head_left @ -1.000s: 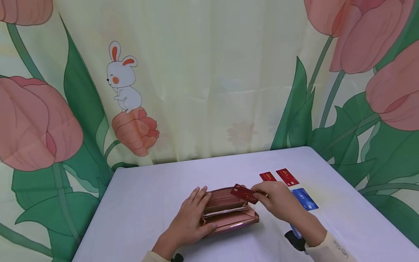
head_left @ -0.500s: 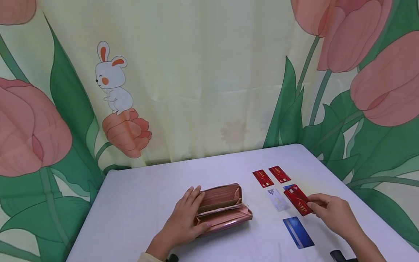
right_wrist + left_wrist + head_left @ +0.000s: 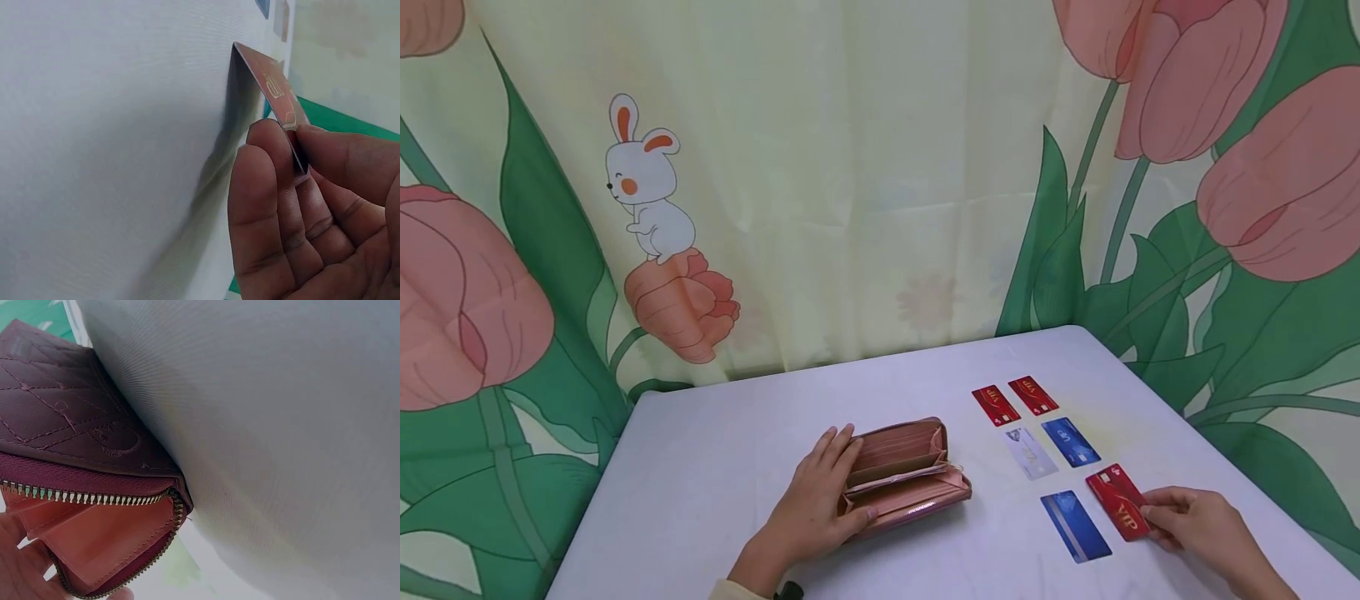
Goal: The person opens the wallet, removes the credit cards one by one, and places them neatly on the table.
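Note:
A pink zip-around wallet [image 3: 910, 500] stands unzipped on the table, its card slots and inner pockets facing up. My left hand [image 3: 820, 500] holds its left end, thumb on the front edge and fingers at the back edge. In the left wrist view, the quilted dark outside of the wallet [image 3: 69, 406] and its brass zip teeth show. At the right, my right hand [image 3: 1202, 529] pinches a red VIP card [image 3: 1116, 500] by its near end. The right wrist view shows this card [image 3: 275, 87] tilted, one edge at the cloth, between thumb and fingers.
Beyond the held card lie two red VIP cards, a left one [image 3: 996, 406] and a right one [image 3: 1033, 395], a white card [image 3: 1030, 452] and a blue card [image 3: 1071, 442]. Another blue card [image 3: 1076, 526], stripe side up, is nearer. A printed curtain [image 3: 850, 183] hangs behind the white table [image 3: 722, 433].
My right hand has carried the red VIP card from over the wallet, rightward and toward me, down to the table beside the striped blue card. The left hand stays on the wallet.

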{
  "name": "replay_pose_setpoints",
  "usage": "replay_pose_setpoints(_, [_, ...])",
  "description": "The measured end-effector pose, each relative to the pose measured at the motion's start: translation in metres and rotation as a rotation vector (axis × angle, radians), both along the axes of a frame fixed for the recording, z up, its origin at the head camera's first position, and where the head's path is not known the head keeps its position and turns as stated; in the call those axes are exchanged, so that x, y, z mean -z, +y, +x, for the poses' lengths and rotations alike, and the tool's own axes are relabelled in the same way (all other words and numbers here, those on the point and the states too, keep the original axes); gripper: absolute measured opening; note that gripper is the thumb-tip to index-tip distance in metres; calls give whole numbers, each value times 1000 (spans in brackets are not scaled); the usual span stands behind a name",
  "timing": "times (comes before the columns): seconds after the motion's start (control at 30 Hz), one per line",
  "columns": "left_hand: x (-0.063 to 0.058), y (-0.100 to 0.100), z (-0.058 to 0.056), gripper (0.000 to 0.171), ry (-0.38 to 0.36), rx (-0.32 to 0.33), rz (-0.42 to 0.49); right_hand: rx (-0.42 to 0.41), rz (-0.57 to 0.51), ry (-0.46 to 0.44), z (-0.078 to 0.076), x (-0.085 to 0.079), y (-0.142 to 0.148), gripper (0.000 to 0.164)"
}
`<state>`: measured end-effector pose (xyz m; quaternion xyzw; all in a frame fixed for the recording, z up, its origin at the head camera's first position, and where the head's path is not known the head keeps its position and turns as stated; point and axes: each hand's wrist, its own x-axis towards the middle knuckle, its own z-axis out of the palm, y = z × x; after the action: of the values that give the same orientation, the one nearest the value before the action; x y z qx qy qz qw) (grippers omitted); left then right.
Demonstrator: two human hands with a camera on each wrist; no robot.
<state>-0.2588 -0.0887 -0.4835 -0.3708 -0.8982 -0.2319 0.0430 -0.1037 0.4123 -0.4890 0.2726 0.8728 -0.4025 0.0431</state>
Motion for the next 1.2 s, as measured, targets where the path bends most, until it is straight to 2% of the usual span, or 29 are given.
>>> replay_pose_setpoints(0.17, [1, -2, 0, 89, 3, -6, -3, -9, 10, -24, -2, 6, 0, 43])
replay_pose_setpoints(0.5, [3, -3, -1, 89, 48, -4, 3, -101, 213, -66, -6, 3, -2, 34])
replay_pose_setpoints(0.63, [4, -2, -1, 88, 62, -1, -4, -110, 299, -78, -4, 0, -2, 39])
replay_pose_setpoints(0.83, [3, -1, -2, 86, 59, 0, -14, -83, 342, -76, -4, -8, -2, 55])
replay_pose_setpoints(1.0, [1, 1, 0, 82, 68, -1, -21, -93, 439, 24, -14, -24, -12, 63])
replay_pose_setpoints(1.2, [1, 3, 0, 83, 66, -8, -16, -141, 544, 262, -39, -54, -55, 61])
